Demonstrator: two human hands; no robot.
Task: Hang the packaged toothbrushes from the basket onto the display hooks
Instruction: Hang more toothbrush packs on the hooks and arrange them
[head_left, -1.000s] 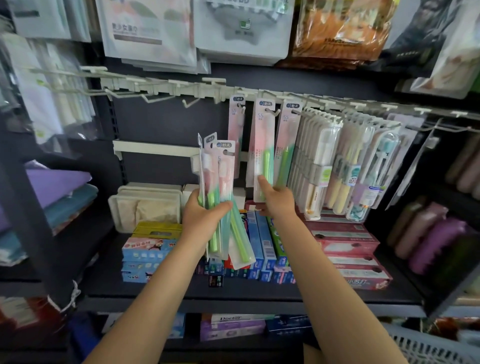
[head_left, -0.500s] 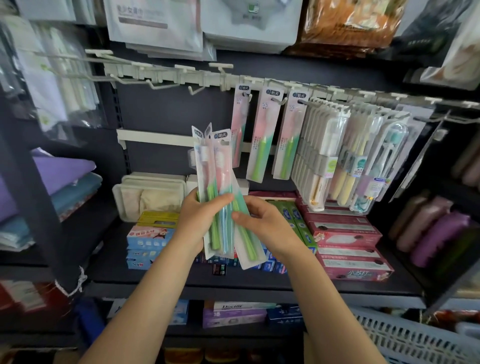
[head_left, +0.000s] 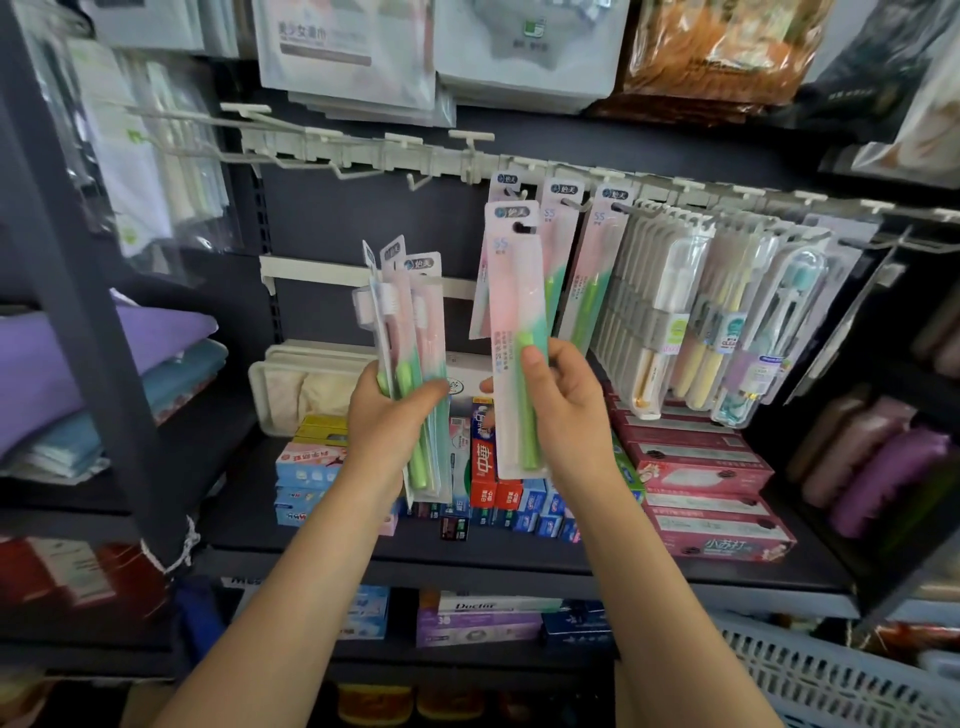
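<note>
My right hand (head_left: 563, 410) has lifted one pack (head_left: 514, 338) clear toward hooks (head_left: 519, 195) at twelve o'clock; left hand (head_left: 389, 415) grips spare packs (head_left: 410, 364), ready.

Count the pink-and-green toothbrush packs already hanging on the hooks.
3 hang side by side: the left one, mostly hidden behind the pack in the right hand, the middle one, and the right one. More may hang hidden behind them.

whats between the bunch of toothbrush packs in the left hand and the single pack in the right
In the head view, no hanging stock: the gap between the bunch and the single pack shows only the dark back panel, with toothpaste boxes lower down.
</note>
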